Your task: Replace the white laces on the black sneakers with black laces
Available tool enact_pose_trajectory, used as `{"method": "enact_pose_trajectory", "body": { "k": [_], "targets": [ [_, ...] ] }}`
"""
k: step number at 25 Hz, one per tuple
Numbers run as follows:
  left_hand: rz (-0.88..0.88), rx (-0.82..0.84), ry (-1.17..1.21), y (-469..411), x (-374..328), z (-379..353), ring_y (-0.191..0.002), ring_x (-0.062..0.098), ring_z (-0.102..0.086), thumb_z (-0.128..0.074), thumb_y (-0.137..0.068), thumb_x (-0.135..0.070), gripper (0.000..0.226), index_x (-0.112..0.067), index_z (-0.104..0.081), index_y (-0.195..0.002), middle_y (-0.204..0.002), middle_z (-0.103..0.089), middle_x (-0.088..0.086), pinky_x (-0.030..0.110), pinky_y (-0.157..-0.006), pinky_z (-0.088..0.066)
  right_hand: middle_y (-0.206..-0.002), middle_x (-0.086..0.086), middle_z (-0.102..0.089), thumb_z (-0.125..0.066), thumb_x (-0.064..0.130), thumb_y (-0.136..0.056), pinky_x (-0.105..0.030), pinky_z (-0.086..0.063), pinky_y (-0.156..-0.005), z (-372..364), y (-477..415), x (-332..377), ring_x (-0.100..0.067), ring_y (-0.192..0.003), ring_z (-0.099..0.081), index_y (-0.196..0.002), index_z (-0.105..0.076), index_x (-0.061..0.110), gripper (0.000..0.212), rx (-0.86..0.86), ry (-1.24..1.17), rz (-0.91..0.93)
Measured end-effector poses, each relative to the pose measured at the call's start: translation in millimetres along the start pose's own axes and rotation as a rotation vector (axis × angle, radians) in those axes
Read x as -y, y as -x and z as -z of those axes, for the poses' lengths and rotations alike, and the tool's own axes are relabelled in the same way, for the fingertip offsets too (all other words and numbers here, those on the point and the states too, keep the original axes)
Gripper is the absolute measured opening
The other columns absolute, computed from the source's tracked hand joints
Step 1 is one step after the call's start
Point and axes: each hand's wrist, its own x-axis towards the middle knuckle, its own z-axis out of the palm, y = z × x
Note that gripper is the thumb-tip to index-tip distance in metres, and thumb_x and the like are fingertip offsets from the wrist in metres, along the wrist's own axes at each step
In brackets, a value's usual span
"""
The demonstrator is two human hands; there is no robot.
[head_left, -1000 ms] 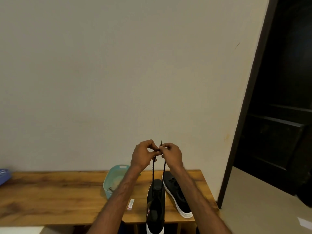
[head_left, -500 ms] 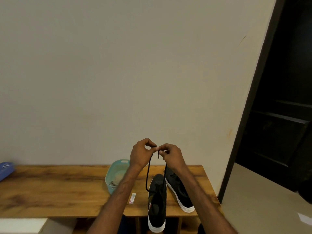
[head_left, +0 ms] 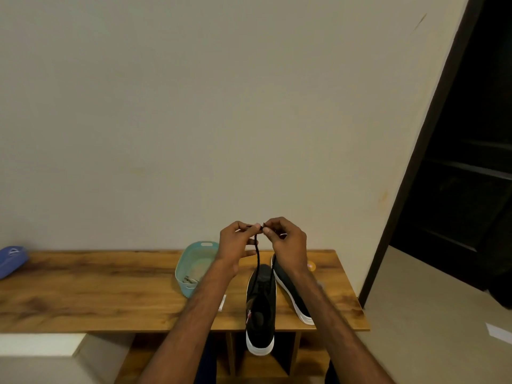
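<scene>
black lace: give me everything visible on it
The black lace is a thin, dark, twisted-looking cord. Its top is pinched between the fingertips of the left hand and the right hand, held above the table. From there it hangs nearly straight down to the far end of the nearer black sneaker. Where it enters the shoe is lost against the black upper.

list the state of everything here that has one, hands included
left hand: pinching the black lace at its top
right hand: pinching the black lace at its top
black lace: raised, hanging down to the near sneaker
near sneaker: on the table, heel past the front edge
far sneaker: on the table, white sole showing
basket: open, something pale inside
</scene>
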Motion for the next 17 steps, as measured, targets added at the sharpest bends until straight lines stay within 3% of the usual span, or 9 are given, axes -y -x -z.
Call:
{"method": "enact_pose_trajectory", "body": {
  "k": [2, 4, 7, 8, 10, 11, 13, 15, 17],
  "targets": [
    [0.111, 0.009, 0.141, -7, 9, 4, -0.083, 0.017, -0.073, -0.072, -0.090, -0.025, 0.017, -0.012, -0.061, -0.094, -0.096, -0.077, 0.001, 0.034, -0.065, -0.059, -0.089, 0.015, -0.073, -0.066, 0.009, -0.092, -0.011, -0.049, -0.072, -2, 2, -12, -0.003, -0.090, -0.066, -0.093, -0.065, 0.023, 0.014, -0.083, -0.033, -0.028],
    [0.203, -0.066, 0.335, -16, 23, 15, -0.091, 0.021, -0.072, -0.062, -0.097, -0.018, 0.010, -0.012, -0.055, -0.100, -0.100, -0.076, 0.005, 0.039, -0.077, -0.058, -0.096, 0.008, -0.076, -0.055, 0.005, -0.099, -0.017, -0.053, -0.081, 1, 4, -28, -0.008, -0.096, -0.069, -0.098, -0.056, 0.020, 0.015, -0.161, -0.199, -0.151],
    [0.299, -0.242, 0.765, -31, 46, 47, -0.085, 0.023, -0.065, -0.044, -0.104, -0.010, 0.014, -0.007, -0.053, -0.095, -0.087, -0.069, 0.010, 0.039, -0.092, -0.051, -0.096, -0.011, -0.076, -0.043, 0.006, -0.105, -0.032, -0.056, -0.087, 15, 5, -57, -0.023, -0.094, -0.072, -0.098, -0.049, 0.013, 0.012, -0.320, -0.742, -0.510],
    [0.306, -0.299, 0.892, -36, 54, 58, -0.072, 0.019, -0.061, -0.039, -0.106, -0.010, 0.024, -0.008, -0.051, -0.085, -0.072, -0.062, 0.008, 0.034, -0.086, -0.052, -0.093, -0.014, -0.073, -0.042, 0.006, -0.105, -0.034, -0.057, -0.082, 20, 6, -66, -0.024, -0.085, -0.071, -0.095, -0.049, 0.013, 0.014, -0.383, -0.919, -0.608],
    [0.273, -0.422, 0.850, -40, 72, 74, -0.046, 0.011, -0.043, -0.034, -0.107, -0.012, 0.032, -0.012, -0.045, -0.076, -0.052, -0.046, 0.000, 0.020, -0.051, -0.046, -0.080, -0.009, -0.059, -0.042, 0.004, -0.105, -0.027, -0.054, -0.057, 27, 13, -86, -0.016, -0.061, -0.058, -0.089, -0.050, 0.013, 0.019, -0.492, -1.050, -0.707],
    [0.207, -0.473, 0.608, -38, 83, 80, -0.044, 0.010, -0.040, -0.037, -0.107, -0.015, 0.028, -0.012, -0.047, -0.080, -0.054, -0.046, -0.002, 0.018, -0.041, -0.036, -0.075, -0.006, -0.053, -0.043, 0.004, -0.104, -0.022, -0.045, -0.047, 30, 20, -98, -0.012, -0.054, -0.050, -0.090, -0.052, 0.013, 0.019, -0.502, -0.947, -0.711],
    [-0.056, -0.413, -0.200, -33, 112, 95, -0.060, 0.014, -0.052, -0.048, -0.104, -0.023, 0.015, -0.014, -0.056, -0.094, -0.071, -0.058, -0.001, 0.020, -0.050, -0.039, -0.074, -0.005, -0.054, -0.047, 0.005, -0.103, -0.022, -0.039, -0.048, 36, 37, -123, -0.013, -0.058, -0.048, -0.096, -0.060, 0.015, 0.018, -0.349, -0.445, -0.590],
    [-0.226, 0.078, -0.997, -26, 140, 110, -0.076, 0.013, -0.060, -0.053, -0.099, -0.043, 0.022, -0.022, -0.061, -0.101, -0.085, -0.065, -0.002, 0.026, -0.065, -0.046, -0.088, -0.004, -0.065, -0.051, 0.003, -0.099, -0.029, -0.047, -0.069, 47, 55, -149, -0.016, -0.078, -0.059, -0.101, -0.070, 0.015, 0.022, 0.039, 0.164, -0.355],
    [-0.195, 0.500, -1.526, -25, 159, 123, -0.085, 0.013, -0.059, -0.050, -0.094, -0.061, 0.041, -0.026, -0.067, -0.106, -0.096, -0.063, -0.003, 0.029, -0.069, -0.045, -0.108, 0.001, -0.067, -0.053, 0.009, -0.098, -0.031, -0.049, -0.083, 55, 70, -172, -0.015, -0.099, -0.062, -0.106, -0.073, 0.019, 0.023, 0.519, 0.633, -0.215]
  ]
}}
